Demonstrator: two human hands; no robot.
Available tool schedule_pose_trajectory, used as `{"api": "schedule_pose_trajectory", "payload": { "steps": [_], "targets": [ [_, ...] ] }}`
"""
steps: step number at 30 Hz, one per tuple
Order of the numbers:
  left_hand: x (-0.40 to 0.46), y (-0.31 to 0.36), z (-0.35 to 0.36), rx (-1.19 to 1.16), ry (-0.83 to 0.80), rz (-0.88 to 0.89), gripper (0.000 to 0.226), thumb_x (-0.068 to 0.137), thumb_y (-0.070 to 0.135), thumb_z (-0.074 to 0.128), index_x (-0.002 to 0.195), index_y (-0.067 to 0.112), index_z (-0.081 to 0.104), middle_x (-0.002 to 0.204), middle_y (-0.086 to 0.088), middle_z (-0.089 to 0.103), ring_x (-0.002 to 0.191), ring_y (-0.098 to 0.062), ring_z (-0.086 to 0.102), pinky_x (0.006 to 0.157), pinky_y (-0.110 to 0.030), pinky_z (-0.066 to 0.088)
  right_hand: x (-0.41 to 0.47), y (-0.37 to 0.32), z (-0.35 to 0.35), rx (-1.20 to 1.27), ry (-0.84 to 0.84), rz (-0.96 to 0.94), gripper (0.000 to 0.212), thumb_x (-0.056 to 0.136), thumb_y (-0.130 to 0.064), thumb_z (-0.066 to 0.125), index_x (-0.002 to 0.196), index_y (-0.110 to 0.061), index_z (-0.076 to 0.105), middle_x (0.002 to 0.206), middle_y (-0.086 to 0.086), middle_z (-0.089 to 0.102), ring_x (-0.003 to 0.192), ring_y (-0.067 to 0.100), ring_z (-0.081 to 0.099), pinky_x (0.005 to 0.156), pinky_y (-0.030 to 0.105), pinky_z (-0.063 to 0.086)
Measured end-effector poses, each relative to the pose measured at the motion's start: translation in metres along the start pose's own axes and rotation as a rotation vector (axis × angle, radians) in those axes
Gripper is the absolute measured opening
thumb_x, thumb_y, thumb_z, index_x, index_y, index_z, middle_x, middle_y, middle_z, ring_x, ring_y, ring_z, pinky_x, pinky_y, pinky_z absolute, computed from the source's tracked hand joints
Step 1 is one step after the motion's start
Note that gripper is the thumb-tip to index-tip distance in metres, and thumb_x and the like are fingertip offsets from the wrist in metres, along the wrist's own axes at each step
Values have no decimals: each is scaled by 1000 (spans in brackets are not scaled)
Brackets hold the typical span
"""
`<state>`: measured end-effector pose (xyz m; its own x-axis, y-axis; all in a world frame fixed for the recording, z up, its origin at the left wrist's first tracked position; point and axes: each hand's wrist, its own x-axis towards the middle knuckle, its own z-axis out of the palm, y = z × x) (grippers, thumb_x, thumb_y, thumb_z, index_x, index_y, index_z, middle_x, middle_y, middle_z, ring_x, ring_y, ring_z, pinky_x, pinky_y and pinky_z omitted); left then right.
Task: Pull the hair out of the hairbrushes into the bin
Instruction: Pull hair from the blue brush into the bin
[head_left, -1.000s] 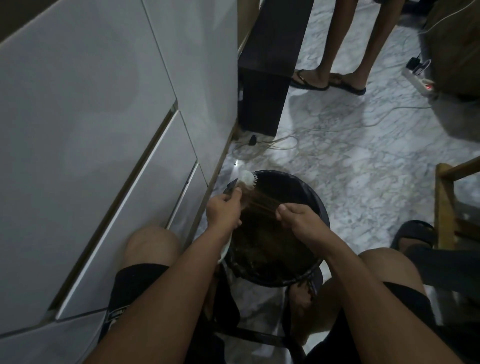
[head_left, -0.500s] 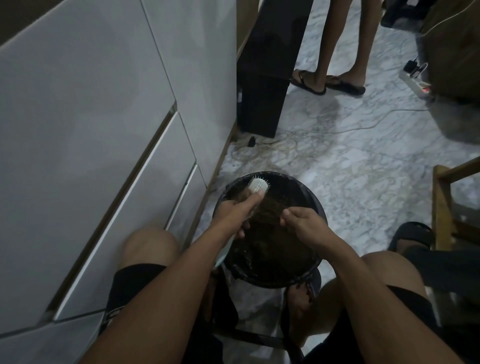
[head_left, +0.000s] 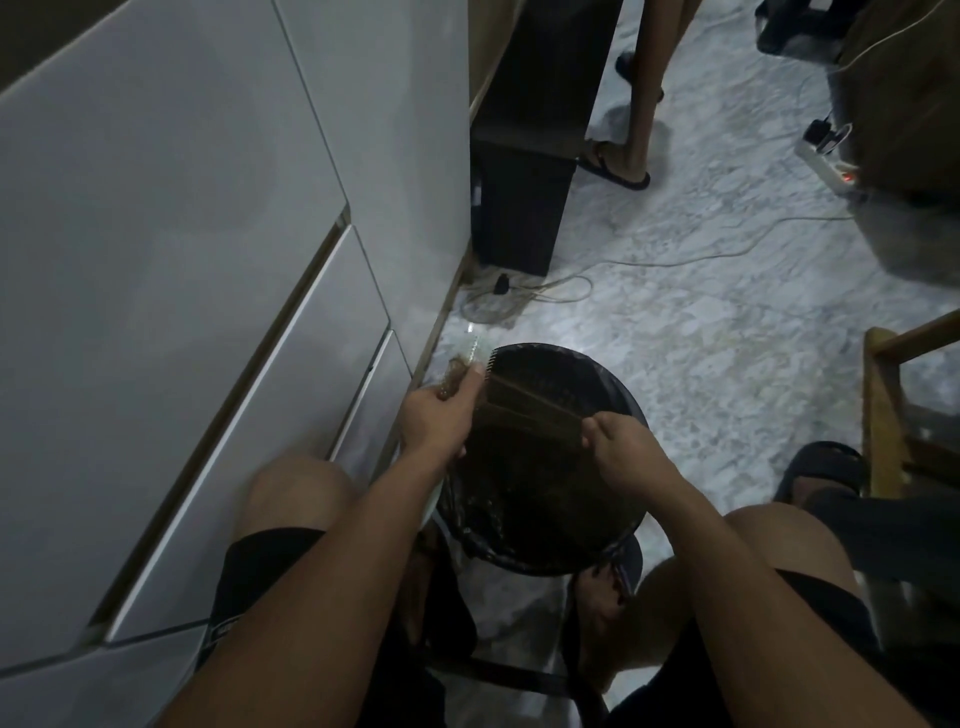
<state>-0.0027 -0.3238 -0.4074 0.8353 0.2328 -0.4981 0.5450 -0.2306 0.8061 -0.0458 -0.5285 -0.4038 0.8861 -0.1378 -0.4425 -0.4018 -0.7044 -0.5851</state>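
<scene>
A black round bin (head_left: 618, 395) with a dark liner stands on the floor between my knees. My left hand (head_left: 434, 415) grips a pale hairbrush (head_left: 470, 356) at the bin's far-left rim, bristles facing right. Brown hair strands (head_left: 530, 408) stretch taut from the bristles across the bin to my right hand (head_left: 621, 449), which pinches their other end above the bin's middle. A dark mass of hair lies inside the bin.
White cabinet drawers (head_left: 208, 364) run along my left. A dark speaker-like box (head_left: 524, 208) and loose cables (head_left: 524, 293) lie beyond the bin. Another person's sandalled foot (head_left: 618, 166) stands on the marble floor. A power strip (head_left: 831, 161) and a wooden chair (head_left: 893, 415) are on the right.
My left hand swung the brush out to the far left, turning it edge-on, while my right hand drew away to the right, stretching the hair taut. The other person stepped away.
</scene>
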Motion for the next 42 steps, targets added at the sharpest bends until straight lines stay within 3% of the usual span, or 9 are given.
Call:
{"api": "schedule_pose_trajectory", "payload": {
  "steps": [4,9,14,19,22,26,32,36,42],
  "targets": [
    [-5,4,2,61,-60,38,47,81,59,69,62,17,61,55,-4,57,41,-17,52,32,-16,36,0,4,10,-42,-6,26,8,93,-27,53,90,-21,58,92,3,66,90,24,61,82,43,52],
    [-14,-5,12,249,-144,174,63,71,78,61,81,17,73,71,-1,71,65,-23,69,61,-32,56,-4,-12,25,247,-88,-132,81,69,-20,81,141,-16,43,137,-3,53,125,14,51,105,30,41],
    [-22,-5,19,293,-181,232,54,82,71,55,72,20,67,76,1,70,76,-21,68,67,-33,51,-9,-25,31,468,-3,-237,56,73,-8,78,123,-20,59,105,-8,72,95,-1,67,81,10,49],
    [-17,-5,17,298,-128,233,47,89,61,55,63,21,55,71,4,61,74,-20,62,63,-30,43,-9,-28,31,314,11,-229,9,90,-14,62,92,-15,71,83,-5,70,75,1,63,65,8,44],
    [-8,-7,14,242,-111,174,51,85,67,53,68,20,61,74,-2,66,73,-28,67,68,-39,57,-11,-28,27,249,-12,-230,24,98,-17,49,77,-18,62,70,-7,59,66,5,54,61,18,41],
    [0,-3,8,58,-103,9,49,87,62,56,92,15,71,77,-8,64,62,-21,58,44,-25,45,-8,-20,19,201,-45,-232,30,99,-22,46,70,-19,54,63,-4,53,59,13,49,59,30,41],
    [1,-9,7,74,-105,-6,50,88,60,57,95,13,72,76,-8,63,60,-20,57,39,-20,40,-3,-10,14,143,63,-132,32,98,-24,45,68,-24,55,67,-3,58,64,16,53,60,30,41],
    [0,-4,8,29,-219,-84,42,91,47,54,86,8,67,64,-10,59,48,-22,53,49,-30,42,-2,-4,15,207,127,-93,9,89,-23,63,96,-27,68,104,-2,65,93,13,61,84,28,48],
    [-11,-8,19,100,-352,-71,28,92,36,52,80,12,61,66,-12,61,45,-25,54,53,-34,44,-10,-11,24,390,145,-228,52,78,-25,78,125,-33,57,114,-8,63,100,6,64,85,22,51]
  ]
}}
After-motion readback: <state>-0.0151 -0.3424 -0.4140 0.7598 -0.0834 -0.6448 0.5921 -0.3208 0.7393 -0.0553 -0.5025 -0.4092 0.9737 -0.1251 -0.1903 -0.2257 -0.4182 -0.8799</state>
